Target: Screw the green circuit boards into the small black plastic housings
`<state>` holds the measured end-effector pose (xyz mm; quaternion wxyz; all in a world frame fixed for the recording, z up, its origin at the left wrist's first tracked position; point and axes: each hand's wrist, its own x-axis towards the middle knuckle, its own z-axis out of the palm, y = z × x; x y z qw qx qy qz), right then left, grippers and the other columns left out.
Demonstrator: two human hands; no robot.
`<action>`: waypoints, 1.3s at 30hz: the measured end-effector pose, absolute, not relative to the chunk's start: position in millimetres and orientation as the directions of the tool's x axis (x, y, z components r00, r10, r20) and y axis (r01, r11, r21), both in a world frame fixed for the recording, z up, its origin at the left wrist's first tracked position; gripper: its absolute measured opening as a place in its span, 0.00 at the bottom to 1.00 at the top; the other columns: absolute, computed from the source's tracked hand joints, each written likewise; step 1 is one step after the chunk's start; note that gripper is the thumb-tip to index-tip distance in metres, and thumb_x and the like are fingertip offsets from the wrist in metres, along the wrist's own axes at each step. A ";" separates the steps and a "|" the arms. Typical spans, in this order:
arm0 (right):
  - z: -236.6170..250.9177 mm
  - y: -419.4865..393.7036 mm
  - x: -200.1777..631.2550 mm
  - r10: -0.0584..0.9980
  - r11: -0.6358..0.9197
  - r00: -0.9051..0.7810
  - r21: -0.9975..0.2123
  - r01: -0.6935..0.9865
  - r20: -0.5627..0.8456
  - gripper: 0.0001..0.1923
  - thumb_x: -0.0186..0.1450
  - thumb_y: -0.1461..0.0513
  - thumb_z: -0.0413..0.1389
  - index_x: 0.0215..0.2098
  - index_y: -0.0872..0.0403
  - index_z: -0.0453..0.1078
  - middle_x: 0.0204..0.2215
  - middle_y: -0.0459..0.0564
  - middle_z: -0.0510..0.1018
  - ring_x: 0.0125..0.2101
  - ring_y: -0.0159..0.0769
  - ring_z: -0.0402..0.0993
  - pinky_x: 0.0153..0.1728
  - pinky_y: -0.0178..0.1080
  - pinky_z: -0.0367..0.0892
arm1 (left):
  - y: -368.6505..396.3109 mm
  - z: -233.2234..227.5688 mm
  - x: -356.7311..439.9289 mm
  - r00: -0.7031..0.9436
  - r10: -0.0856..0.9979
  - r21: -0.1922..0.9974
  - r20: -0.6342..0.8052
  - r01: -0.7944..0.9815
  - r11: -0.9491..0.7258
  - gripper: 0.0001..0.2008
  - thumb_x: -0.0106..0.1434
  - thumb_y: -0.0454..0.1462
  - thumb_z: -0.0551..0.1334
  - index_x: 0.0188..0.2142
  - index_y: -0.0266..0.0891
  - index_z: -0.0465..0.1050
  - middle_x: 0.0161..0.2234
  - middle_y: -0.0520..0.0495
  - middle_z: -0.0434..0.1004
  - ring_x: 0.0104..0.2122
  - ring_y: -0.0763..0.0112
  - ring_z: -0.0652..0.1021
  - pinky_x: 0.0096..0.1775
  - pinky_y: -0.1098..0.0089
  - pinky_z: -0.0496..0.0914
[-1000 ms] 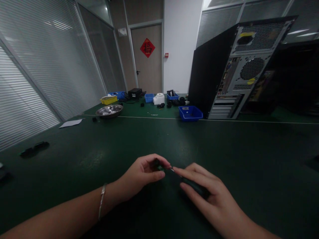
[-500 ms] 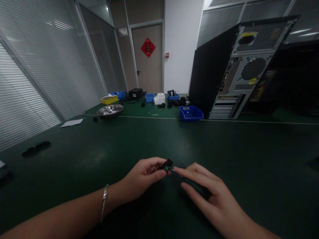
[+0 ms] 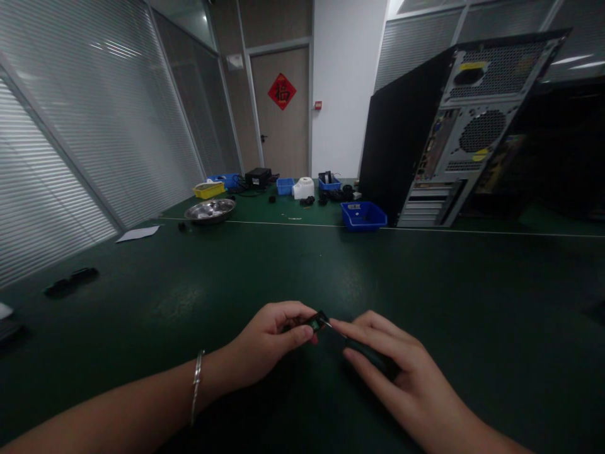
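Head view: left hand [image 3: 269, 343] fingers pinch the small part [image 3: 316, 322], now tilted flatter, right hand [image 3: 401, 372] grips the screwdriver [image 3: 366, 353].

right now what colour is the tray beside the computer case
Blue tray, clearest in the head view.

Place: an electronics repair or assembly workroom inside an office building.
Work surface: a long green bench mat [image 3: 425, 277] covers the tables.
Equipment: an upright desktop computer case [image 3: 439, 132] stands with its rear ports showing.
Storage: blue parts bins [image 3: 363, 215], a yellow bin [image 3: 207, 188] and a metal bowl [image 3: 210, 210] sit along the far edge.
Walls: glass partitions with closed blinds [image 3: 94, 126], and a wooden door [image 3: 282, 113] bearing a red diamond decoration [image 3: 282, 91].
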<state>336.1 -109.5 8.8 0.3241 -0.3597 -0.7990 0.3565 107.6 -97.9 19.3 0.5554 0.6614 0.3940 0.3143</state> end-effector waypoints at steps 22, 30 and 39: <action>13.1 -110.9 335.1 0.824 0.469 -0.515 -0.793 0.388 0.235 0.20 0.68 0.66 0.52 0.57 0.46 0.69 0.37 0.48 0.74 0.36 0.35 0.74 0.36 0.36 0.70 | -97.1 14.5 109.2 0.398 0.917 0.998 0.014 0.044 -0.035 0.12 0.64 0.38 0.61 0.45 0.39 0.77 0.42 0.45 0.76 0.40 0.68 0.75 0.44 0.67 0.68; 10.3 -110.4 337.1 0.820 0.479 -0.536 -0.754 0.448 0.202 0.21 0.68 0.66 0.52 0.57 0.43 0.68 0.38 0.48 0.73 0.36 0.36 0.73 0.35 0.37 0.70 | -95.9 13.7 107.2 0.400 0.916 0.994 -0.011 0.108 -0.035 0.13 0.64 0.40 0.61 0.44 0.37 0.78 0.37 0.45 0.78 0.36 0.68 0.75 0.41 0.68 0.69; 9.2 -108.5 336.4 0.811 0.491 -0.543 -0.759 0.427 0.219 0.21 0.68 0.67 0.52 0.56 0.44 0.69 0.37 0.48 0.71 0.36 0.36 0.72 0.34 0.37 0.69 | -93.7 9.4 105.4 0.440 0.896 0.999 -0.052 0.026 0.045 0.11 0.63 0.39 0.62 0.42 0.37 0.79 0.35 0.45 0.79 0.34 0.70 0.75 0.39 0.70 0.67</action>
